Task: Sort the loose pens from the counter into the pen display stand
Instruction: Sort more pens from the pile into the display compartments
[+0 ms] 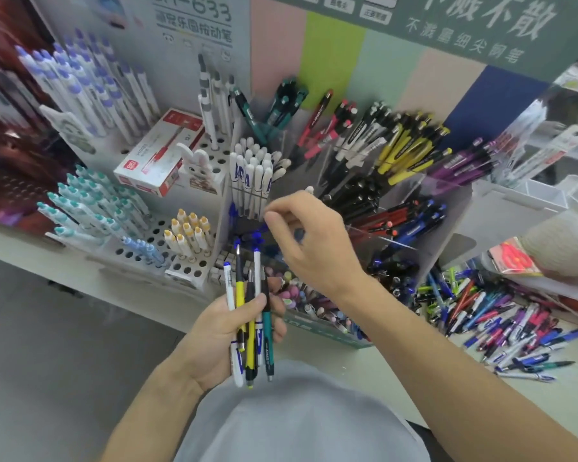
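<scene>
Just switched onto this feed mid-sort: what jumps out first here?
The left hand at centre grips a fan of pens, white, yellow and teal among them. Just above, the right hand reaches with curled fingers toward the white pens in the clear pen display stand. At lower right, a heap of loose pens sprawls across the counter.

The right hand (309,241) is motion-blurred, so whether its fingers pinch a pen cannot be told. Beneath it, the stand (447,221) compartments are partly hidden. The pile (501,321) of pens right of it blurs together.
</scene>
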`<move>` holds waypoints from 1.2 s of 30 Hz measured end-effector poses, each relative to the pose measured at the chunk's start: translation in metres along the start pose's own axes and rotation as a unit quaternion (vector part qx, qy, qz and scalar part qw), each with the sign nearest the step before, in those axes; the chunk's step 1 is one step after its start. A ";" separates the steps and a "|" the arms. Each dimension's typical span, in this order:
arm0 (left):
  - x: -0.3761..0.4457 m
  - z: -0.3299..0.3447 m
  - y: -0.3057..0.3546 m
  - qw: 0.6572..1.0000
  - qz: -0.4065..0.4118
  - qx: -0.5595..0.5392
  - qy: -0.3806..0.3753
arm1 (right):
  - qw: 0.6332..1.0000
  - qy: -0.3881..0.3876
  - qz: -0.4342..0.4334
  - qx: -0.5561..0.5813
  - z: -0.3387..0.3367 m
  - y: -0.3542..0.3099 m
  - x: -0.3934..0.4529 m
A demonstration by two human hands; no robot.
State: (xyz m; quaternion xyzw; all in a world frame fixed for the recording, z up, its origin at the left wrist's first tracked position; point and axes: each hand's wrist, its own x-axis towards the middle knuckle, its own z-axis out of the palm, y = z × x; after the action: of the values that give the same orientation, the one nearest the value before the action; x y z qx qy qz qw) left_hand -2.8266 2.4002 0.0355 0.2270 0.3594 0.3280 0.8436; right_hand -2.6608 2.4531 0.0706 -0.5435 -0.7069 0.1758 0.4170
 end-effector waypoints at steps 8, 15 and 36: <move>0.014 0.033 -0.017 0.988 0.069 -0.138 0.029 | 0.957 -0.185 0.203 0.091 -0.039 -0.018 -0.092; 0.024 0.053 -0.021 0.985 0.141 -0.071 0.071 | 0.883 -0.125 0.374 0.253 -0.042 -0.017 -0.112; 0.029 0.063 -0.035 0.972 0.141 0.118 0.147 | 0.870 0.029 0.382 0.311 -0.088 -0.005 -0.110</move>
State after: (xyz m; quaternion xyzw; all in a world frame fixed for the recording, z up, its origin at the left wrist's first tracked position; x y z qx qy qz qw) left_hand -2.7495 2.3880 0.0408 0.3225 0.4795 0.4290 0.6942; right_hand -2.5882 2.3325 0.0822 -0.6180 -0.3403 0.5168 0.4850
